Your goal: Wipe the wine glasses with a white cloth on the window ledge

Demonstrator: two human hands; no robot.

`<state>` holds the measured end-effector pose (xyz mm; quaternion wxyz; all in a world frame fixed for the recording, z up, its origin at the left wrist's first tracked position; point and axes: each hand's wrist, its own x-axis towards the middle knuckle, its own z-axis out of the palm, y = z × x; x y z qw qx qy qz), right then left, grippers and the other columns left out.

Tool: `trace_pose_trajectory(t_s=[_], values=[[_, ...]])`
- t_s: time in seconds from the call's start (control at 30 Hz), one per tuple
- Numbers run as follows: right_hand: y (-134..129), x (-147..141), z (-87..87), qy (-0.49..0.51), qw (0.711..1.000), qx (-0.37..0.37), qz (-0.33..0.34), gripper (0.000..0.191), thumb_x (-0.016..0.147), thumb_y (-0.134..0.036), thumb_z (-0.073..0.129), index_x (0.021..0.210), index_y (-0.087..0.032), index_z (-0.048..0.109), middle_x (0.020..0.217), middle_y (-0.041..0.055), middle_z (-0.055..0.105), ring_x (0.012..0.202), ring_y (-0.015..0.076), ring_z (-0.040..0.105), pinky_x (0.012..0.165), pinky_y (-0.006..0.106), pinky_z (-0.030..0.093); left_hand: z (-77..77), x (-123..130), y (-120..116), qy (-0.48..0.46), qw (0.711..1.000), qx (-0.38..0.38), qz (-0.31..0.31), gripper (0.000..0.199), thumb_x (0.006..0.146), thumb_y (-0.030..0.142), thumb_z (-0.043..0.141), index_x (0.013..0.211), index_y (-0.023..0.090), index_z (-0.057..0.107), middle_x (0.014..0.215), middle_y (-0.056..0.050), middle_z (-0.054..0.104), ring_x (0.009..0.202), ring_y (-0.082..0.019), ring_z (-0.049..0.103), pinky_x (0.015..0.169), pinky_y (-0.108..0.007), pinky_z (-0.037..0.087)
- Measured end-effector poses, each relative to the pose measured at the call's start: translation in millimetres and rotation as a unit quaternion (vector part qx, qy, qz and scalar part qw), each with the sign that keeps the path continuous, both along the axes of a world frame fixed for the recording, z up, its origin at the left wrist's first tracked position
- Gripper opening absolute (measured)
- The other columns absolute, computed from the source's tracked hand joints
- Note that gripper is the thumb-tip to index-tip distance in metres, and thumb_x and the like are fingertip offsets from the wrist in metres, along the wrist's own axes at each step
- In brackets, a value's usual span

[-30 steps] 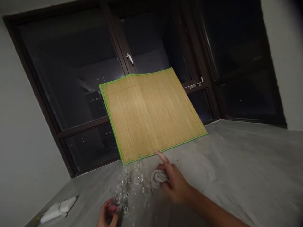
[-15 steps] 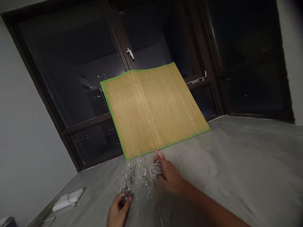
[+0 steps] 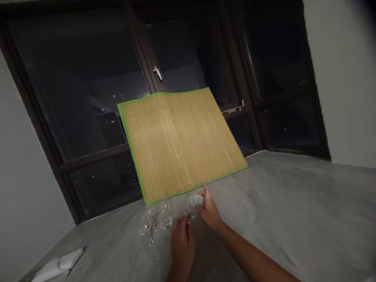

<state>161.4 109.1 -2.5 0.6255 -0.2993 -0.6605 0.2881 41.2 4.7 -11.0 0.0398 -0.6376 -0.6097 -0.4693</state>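
Observation:
My left hand [image 3: 182, 239] is closed around the lower part of a clear stemmed glass [image 3: 189, 211], held up in front of me. My right hand [image 3: 210, 211] grips a bundle of whitish cord-like material [image 3: 197, 200] against the glass's bowl; whether it is rope or twisted cloth is hard to tell. Its index finger points out toward the mat. To the left of my hands, several other clear stemmed glasses [image 3: 165, 221] stand on the grey surface, their outlines faint.
A bamboo mat [image 3: 182, 141] with green edging leans against the dark window [image 3: 82, 78] behind the glasses. On the grey ledge [image 3: 276, 207], a white folded bundle [image 3: 63, 263] lies at the lower left. The window has a white handle [image 3: 158, 73].
My left hand has moved right and up, from among the glasses to beside my right hand, with a glass now in it. The whitish bundle now meets that glass. The view has shifted slightly.

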Motion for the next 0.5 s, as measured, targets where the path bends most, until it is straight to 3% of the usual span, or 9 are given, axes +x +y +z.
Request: trace_pose_trajectory(t_s=[0.13,0.3,0.5], values=[[11.8,1.6,-5.0,0.028,0.996,-0.040,-0.072,0.078,0.068,-0.011,0.050,0.140,-0.022,0.024,0.083,-0.0030,0.057,0.072,0.0173,0.058,0.070,0.028,0.047,-1.1,22.0,31.2,-0.062,0.998,-0.020,0.010,0.040,0.093,0.036,0.034,0.110,0.017,0.065,0.096,-0.011,0.071,0.088,-0.023,0.066,0.078,-0.031,0.047],[4.1,-2.0,-1.4,0.027,0.997,-0.013,-0.078,0.080,0.066,-0.011,0.051,0.141,-0.020,0.025,0.080,-0.0035,0.060,0.070,0.0170,0.060,0.068,0.027,0.048,-9.5,17.4,33.9,-0.057,0.996,-0.064,0.018,0.040,0.094,0.036,0.033,0.109,0.017,0.064,0.081,-0.007,0.071,0.073,-0.020,0.066,0.068,-0.027,0.043],[-20.4,-3.3,2.7,-0.086,0.992,0.058,-0.068,0.082,0.071,-0.018,0.058,0.145,-0.023,0.024,0.106,0.0029,0.066,0.083,0.0195,0.065,0.076,0.031,0.050,2.0,14.9,32.5,-0.053,0.994,-0.071,0.061,0.034,0.094,0.031,0.034,0.102,0.017,0.064,0.094,-0.012,0.073,0.088,-0.023,0.068,0.073,-0.028,0.043]])
